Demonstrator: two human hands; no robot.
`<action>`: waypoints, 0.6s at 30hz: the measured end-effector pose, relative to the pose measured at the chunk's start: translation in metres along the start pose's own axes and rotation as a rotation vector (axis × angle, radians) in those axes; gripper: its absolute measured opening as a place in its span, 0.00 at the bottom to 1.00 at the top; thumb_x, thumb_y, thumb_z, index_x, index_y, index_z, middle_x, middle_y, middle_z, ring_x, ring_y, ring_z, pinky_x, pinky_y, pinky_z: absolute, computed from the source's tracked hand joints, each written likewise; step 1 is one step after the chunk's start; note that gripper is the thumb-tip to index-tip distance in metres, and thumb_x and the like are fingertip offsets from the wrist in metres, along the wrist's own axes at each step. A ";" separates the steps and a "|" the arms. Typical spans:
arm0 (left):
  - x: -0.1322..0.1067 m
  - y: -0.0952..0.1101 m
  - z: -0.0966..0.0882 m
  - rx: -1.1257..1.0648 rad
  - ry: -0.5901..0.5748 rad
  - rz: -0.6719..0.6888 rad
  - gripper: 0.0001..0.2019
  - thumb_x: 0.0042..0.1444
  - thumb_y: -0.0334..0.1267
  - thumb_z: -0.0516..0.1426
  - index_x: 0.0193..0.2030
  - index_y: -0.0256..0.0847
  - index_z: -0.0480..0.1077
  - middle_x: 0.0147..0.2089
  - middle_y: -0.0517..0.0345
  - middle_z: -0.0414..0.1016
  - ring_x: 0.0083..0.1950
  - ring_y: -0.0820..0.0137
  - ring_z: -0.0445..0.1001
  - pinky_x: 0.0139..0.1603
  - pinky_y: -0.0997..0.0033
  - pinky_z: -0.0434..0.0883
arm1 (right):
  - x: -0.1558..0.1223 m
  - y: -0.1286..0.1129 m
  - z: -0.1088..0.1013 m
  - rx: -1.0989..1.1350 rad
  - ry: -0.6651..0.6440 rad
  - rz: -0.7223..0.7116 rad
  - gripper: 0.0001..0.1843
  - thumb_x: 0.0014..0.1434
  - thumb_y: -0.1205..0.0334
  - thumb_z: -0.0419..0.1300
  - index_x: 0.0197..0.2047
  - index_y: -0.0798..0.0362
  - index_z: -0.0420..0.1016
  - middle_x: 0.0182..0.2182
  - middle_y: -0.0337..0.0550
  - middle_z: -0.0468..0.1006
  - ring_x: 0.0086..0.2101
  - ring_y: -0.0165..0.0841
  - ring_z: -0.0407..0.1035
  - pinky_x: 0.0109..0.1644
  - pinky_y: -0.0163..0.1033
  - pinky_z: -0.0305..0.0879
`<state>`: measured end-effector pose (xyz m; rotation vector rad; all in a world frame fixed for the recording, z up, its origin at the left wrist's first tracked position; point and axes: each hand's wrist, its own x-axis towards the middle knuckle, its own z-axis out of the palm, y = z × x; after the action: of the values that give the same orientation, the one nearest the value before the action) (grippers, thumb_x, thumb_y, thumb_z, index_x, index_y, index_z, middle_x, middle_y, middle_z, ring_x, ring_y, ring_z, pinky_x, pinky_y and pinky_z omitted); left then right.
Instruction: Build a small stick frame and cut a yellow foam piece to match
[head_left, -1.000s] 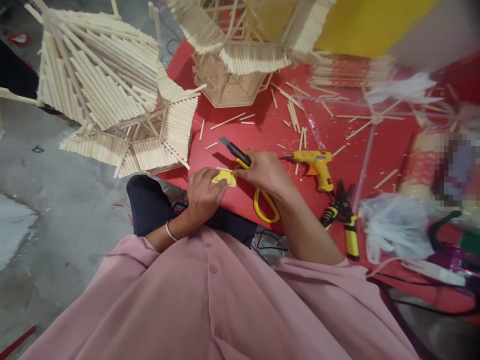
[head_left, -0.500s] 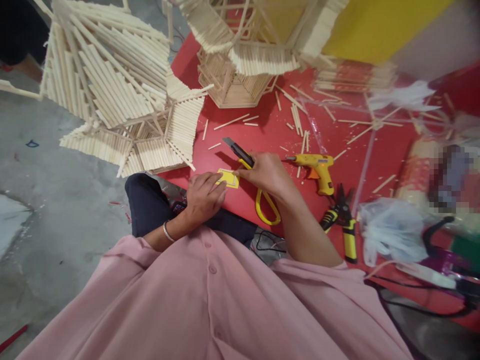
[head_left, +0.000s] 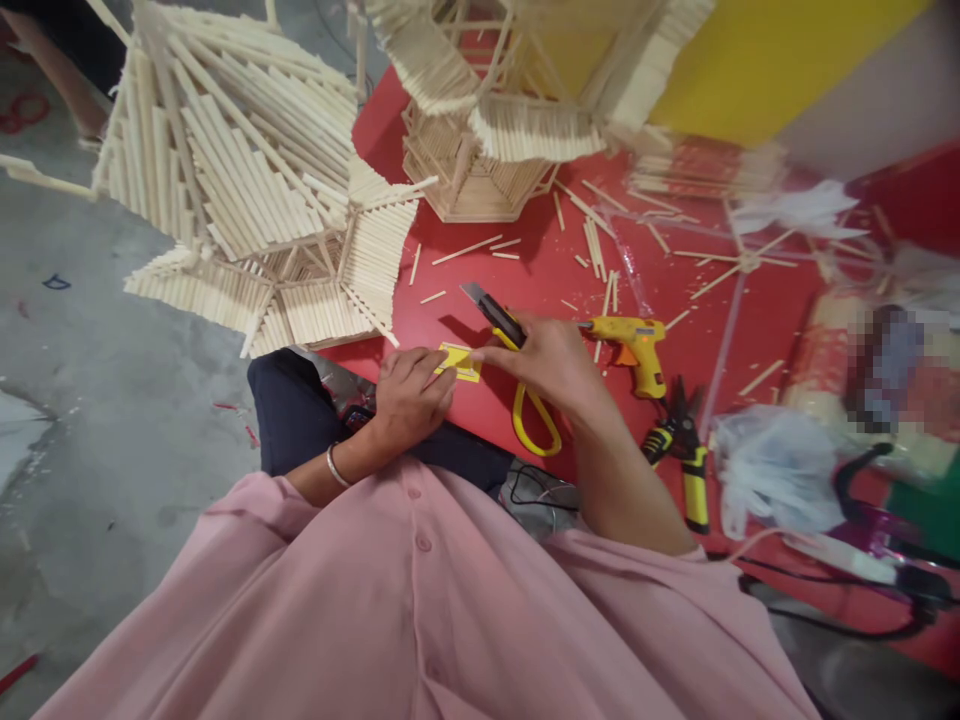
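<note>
My left hand [head_left: 411, 398] lies over the left part of a small yellow card [head_left: 468, 374], fingers curled together and holding it at the table's near edge. Thin pale strips run along the card's borders. My right hand [head_left: 553, 362] is wrapped round a utility knife [head_left: 501, 316] with a dark and yellow body. Its bare blade points up and to the left, away from the card. The right thumb and fingertips touch the card's right side. Below that hand shows a yellow loop handle [head_left: 537, 440]; what it belongs to is hidden.
A yellow glue gun [head_left: 637, 345] and black-yellow pliers [head_left: 696, 485] lie right of my hand on the red table [head_left: 480, 285]. Loose wooden sticks [head_left: 594, 248] lie beyond. Stick-built models [head_left: 247, 180] stand at the left and back. A plastic bag [head_left: 780, 465] and cables are at right.
The view has shifted slightly. My right hand and the knife have moved a little to the right. My left hand stays on the card.
</note>
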<state>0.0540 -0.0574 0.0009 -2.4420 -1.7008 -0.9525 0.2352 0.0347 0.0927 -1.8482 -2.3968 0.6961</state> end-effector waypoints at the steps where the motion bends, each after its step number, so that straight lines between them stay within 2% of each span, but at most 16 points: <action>1: 0.000 0.000 0.000 -0.001 -0.004 0.004 0.09 0.64 0.39 0.56 0.45 0.44 0.77 0.51 0.49 0.81 0.53 0.59 0.75 0.52 0.54 0.63 | -0.005 0.001 -0.003 -0.074 0.018 0.010 0.26 0.58 0.37 0.61 0.43 0.53 0.78 0.29 0.46 0.80 0.28 0.37 0.69 0.31 0.37 0.50; 4: 0.000 -0.001 -0.001 -0.017 -0.021 0.015 0.09 0.64 0.39 0.55 0.46 0.45 0.76 0.51 0.51 0.81 0.54 0.59 0.74 0.52 0.54 0.63 | -0.024 0.003 -0.011 -0.314 0.068 -0.020 0.30 0.64 0.35 0.52 0.48 0.54 0.77 0.31 0.50 0.81 0.29 0.38 0.69 0.32 0.38 0.45; 9: 0.001 -0.002 -0.002 -0.029 -0.002 0.032 0.08 0.63 0.36 0.55 0.46 0.45 0.75 0.51 0.53 0.81 0.54 0.60 0.75 0.54 0.55 0.63 | -0.044 0.002 -0.015 -0.524 0.102 -0.260 0.23 0.71 0.48 0.48 0.51 0.51 0.78 0.33 0.49 0.79 0.32 0.36 0.69 0.32 0.40 0.42; 14: 0.004 -0.001 -0.003 -0.001 0.071 0.085 0.08 0.62 0.34 0.56 0.46 0.43 0.74 0.49 0.54 0.81 0.52 0.61 0.75 0.53 0.56 0.65 | -0.041 0.002 -0.011 -0.618 0.100 -0.373 0.19 0.71 0.60 0.47 0.52 0.50 0.78 0.31 0.47 0.77 0.31 0.35 0.65 0.34 0.41 0.42; 18: 0.006 -0.001 -0.006 -0.013 0.070 0.093 0.08 0.62 0.33 0.56 0.46 0.43 0.73 0.49 0.53 0.81 0.51 0.60 0.75 0.51 0.56 0.65 | -0.037 0.001 -0.007 -0.655 0.112 -0.419 0.18 0.70 0.64 0.48 0.52 0.49 0.78 0.31 0.46 0.76 0.31 0.35 0.63 0.36 0.43 0.43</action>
<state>0.0517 -0.0541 0.0078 -2.4413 -1.5492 -1.0282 0.2495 0.0027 0.1078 -1.3641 -3.0088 -0.2498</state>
